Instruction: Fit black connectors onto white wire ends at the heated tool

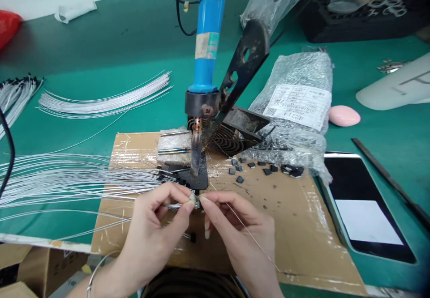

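Just below the soldering iron [204,65], which is clamped tip down, both of my hands meet fingertip to fingertip. My left hand [161,231] is closed in a pinch on several thin white wires [176,206]. Against its fingertips, my right hand [237,226] pinches at the wire ends; the tiny part between its fingers is mostly hidden. A thin strand [250,235] crosses behind the right fingers and runs down over the wrist. Near the iron's tip, small black pieces sit on the ends of a bundle of white wires [127,177].
Small black square chips [240,179] lie scattered on the cardboard sheet [295,235]. Behind them are a small black fan [235,132] and a bubble-wrap bag [295,92]. A phone [366,208] lies at right. More white wires [104,99] lie at back left.
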The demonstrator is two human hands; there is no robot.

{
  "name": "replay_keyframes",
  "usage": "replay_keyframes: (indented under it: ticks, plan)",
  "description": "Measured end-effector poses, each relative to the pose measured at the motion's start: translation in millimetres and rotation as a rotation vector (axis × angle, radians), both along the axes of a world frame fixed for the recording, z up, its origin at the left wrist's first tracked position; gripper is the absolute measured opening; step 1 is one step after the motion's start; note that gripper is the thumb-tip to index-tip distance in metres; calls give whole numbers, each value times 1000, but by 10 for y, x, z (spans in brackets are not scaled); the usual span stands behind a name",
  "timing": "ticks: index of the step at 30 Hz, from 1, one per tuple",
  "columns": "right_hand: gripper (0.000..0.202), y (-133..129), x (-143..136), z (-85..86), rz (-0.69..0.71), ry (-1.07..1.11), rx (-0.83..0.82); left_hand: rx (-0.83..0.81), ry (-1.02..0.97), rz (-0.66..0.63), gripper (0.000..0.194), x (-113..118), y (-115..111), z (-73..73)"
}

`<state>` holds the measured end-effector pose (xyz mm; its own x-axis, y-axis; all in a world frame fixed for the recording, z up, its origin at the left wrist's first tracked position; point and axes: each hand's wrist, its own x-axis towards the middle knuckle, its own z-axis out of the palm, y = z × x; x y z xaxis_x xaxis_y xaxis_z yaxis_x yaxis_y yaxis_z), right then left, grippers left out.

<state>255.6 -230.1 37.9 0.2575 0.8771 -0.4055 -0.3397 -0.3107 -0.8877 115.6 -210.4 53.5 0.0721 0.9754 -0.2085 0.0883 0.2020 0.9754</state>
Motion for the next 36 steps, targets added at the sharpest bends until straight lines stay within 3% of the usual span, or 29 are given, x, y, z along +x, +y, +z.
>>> replay_keyframes:
  ticks: [4, 8, 15, 19, 22, 36]
  plan:
    - [14, -26, 54, -98, 49, -130, 120, -22, -3, 1, 18, 23, 22, 14]
    - [36, -71, 147, -198, 122, -354, 319, 7, 57, -1, 17, 51, 86, 40]
    - [15, -95, 239, -156, 147, -607, 303, 43, 169, -4, 15, 51, 200, 72]
    - [25, -32, 292, -132, 224, -717, 463, 35, 169, 0, 14, 48, 234, 63]
    - [20, -19, 284, -125, 229, -718, 513, 28, 129, 7, 15, 54, 264, 71]
    - [22, 16, 139, -82, 131, -587, 360, 45, 141, 38, 13, 62, 358, 83]
